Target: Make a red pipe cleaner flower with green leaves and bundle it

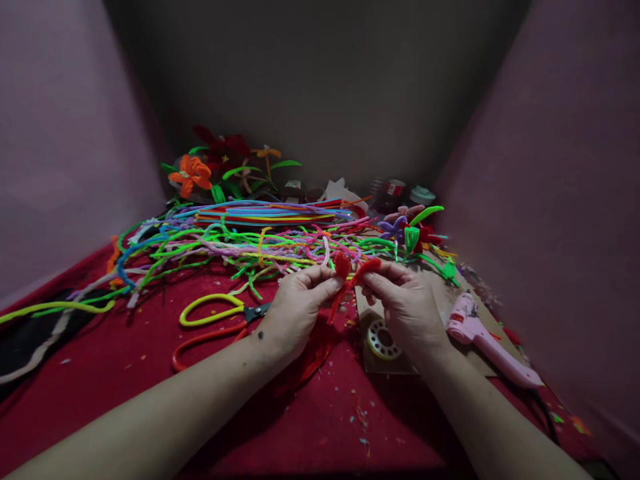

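Observation:
Both my hands are raised over a red cloth (125, 373) and pinch the same red pipe cleaner (350, 273). My left hand (297, 303) is closed on its looped left end. My right hand (407, 300) pinches the right end, which sticks up as a short fuzzy tip. The rest of the red stem hangs down between my hands. A heap of pipe cleaners (240, 243) in many colours lies just beyond my fingers.
Yellow-handled scissors (210, 310) lie left of my left hand. A pink glue gun (487, 343) rests on brown cardboard (390, 363) at the right, beside a roll of tape (383, 339). Finished pipe-cleaner flowers (193, 175) and small jars (423, 195) stand at the back.

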{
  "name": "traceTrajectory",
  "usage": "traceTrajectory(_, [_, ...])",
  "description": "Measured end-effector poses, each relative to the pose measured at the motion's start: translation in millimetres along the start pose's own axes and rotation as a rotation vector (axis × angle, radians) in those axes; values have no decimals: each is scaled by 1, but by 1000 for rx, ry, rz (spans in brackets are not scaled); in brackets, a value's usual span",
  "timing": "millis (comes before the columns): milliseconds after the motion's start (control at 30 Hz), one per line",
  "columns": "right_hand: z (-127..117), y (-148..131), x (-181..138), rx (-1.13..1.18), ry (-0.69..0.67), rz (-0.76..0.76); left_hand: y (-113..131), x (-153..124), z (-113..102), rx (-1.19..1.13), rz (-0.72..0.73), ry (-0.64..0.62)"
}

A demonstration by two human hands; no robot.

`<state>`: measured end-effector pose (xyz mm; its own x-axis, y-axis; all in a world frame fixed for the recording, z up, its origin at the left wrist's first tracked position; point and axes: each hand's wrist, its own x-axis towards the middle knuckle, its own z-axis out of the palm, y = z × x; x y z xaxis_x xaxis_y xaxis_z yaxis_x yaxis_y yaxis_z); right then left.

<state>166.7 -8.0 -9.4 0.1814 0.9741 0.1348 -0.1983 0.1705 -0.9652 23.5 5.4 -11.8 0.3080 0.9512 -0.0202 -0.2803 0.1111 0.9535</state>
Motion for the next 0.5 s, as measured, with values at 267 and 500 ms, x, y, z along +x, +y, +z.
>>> traceTrajectory(267, [-3,-3,-4,-231,24,-97,13,-1,0,343,97,91])
traceTrajectory(500, [0,-2,-9,-399,3,-203,15,-3,3,524,152,107])
